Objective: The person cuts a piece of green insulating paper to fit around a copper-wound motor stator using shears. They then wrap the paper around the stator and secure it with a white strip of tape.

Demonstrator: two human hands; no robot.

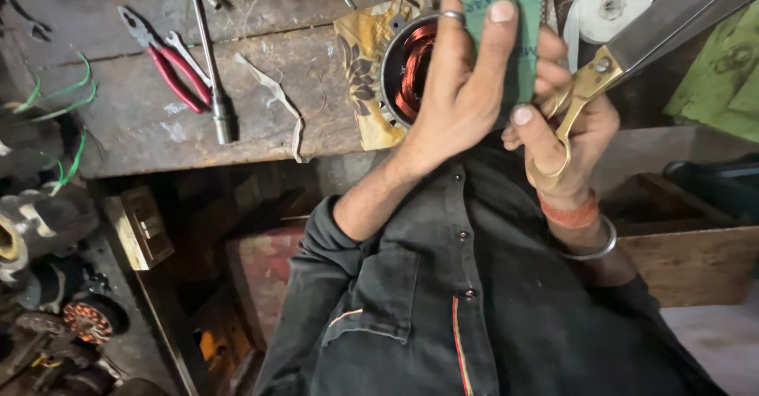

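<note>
My left hand (458,88) is raised in front of me and pinches a green strip of insulating paper (506,16) between thumb and fingers. My right hand (565,139) grips the brass handles of large scissors (632,40), whose steel blades point up and to the right beside the strip. Behind my left hand, a motor stator with copper windings (407,68) lies on a yellow patterned cloth (360,64) on the worn workbench (126,119). My hand hides part of the stator.
Red-handled pliers (170,64) and a metal rod-like tool (213,64) lie on the bench at left. A white tape roll (605,9) and a green cloth (723,72) are at upper right. A wooden box (688,238) stands at right; motor parts (39,230) are piled at lower left.
</note>
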